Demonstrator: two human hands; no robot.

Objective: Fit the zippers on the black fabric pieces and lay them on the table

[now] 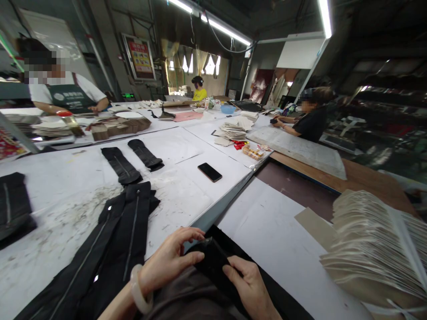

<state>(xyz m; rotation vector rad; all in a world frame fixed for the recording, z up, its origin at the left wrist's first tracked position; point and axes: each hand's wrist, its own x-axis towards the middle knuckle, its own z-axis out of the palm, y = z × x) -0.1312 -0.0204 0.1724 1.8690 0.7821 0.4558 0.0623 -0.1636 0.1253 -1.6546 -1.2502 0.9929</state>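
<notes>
Item: black fabric piece, held at the table's near edge. Left hand and right hand both pinched it. Risk: a slackened pinch might have dropped it off that edge.

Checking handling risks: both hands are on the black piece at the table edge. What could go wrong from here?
1. The black piece is only pinched between the left hand and right hand off the table edge, so it may slip down to the lap.
2. The white table cover shows grey smears beside the zippered stack. Laid there, the piece could pick up dirt.
</notes>
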